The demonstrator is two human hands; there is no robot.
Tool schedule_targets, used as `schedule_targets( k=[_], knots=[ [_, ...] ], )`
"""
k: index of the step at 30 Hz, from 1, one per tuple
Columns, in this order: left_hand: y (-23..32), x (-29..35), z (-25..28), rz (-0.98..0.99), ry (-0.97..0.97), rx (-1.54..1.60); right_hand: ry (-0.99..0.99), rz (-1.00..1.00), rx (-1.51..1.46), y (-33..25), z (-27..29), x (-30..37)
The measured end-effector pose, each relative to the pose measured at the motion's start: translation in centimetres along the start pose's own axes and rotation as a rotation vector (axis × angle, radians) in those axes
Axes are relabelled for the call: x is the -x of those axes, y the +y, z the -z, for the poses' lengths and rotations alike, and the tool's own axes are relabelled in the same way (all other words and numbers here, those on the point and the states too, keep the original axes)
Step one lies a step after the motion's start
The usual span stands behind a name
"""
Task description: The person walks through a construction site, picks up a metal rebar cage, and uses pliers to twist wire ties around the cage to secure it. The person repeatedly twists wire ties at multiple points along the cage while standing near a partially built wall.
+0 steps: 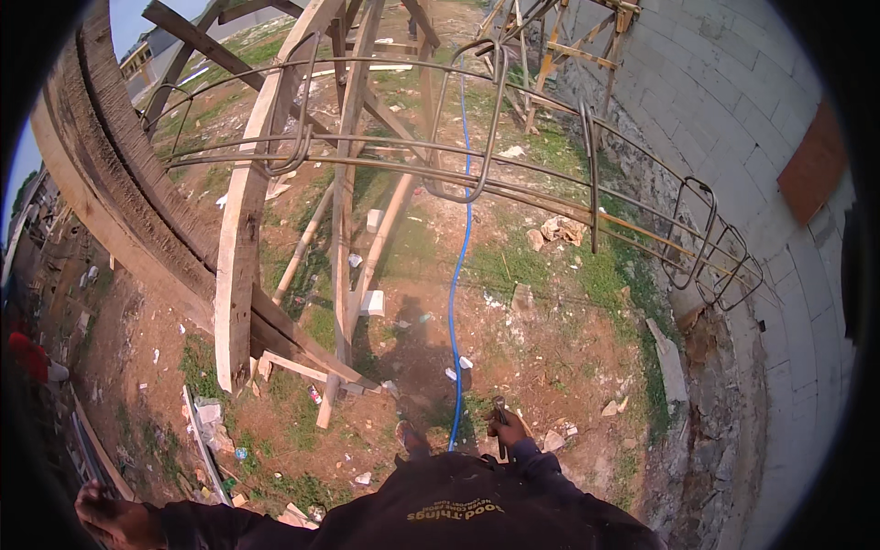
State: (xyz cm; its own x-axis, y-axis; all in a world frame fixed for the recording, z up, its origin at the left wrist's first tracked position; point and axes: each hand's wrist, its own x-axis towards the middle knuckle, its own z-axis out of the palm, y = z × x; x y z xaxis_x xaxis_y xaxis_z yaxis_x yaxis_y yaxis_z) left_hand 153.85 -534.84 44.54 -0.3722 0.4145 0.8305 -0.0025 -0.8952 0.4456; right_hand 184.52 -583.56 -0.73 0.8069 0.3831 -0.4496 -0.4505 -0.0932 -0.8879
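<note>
My right hand is closed around a dark metal tool that looks like a pair of pincers, head up, in front of my body. At the lower left my left hand reaches out to the side with its fingers curled; what it may hold is hard to make out near the dark rim. Ahead of me a cage of steel rebar with bent stirrups spans the view at about chest height. It passes the wooden posts on the left and runs towards the block wall. Neither hand touches the cage.
Rough timber posts and a thick slanting beam stand at the left. A grey block wall rises at the right. A blue hose crosses the littered ground. Wooden scaffolding stands farther back.
</note>
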Motion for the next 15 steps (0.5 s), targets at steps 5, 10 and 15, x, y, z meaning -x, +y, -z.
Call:
schedule_targets(
  k=[5,10,15],
  knots=[
    [17.3,20.3,-12.3,0.167,-0.742,0.433,-0.295,0.326,-0.101,-12.9,2.5,8.6],
    [36.3,39.7,-11.5,-0.072,-1.684,1.086,-0.22,0.677,-0.75,-16.3,9.2,20.0],
    [45.0,51.1,-5.4,0.039,-2.152,1.327,0.45,0.608,-0.78,-11.7,19.8,28.5]
  ],
)
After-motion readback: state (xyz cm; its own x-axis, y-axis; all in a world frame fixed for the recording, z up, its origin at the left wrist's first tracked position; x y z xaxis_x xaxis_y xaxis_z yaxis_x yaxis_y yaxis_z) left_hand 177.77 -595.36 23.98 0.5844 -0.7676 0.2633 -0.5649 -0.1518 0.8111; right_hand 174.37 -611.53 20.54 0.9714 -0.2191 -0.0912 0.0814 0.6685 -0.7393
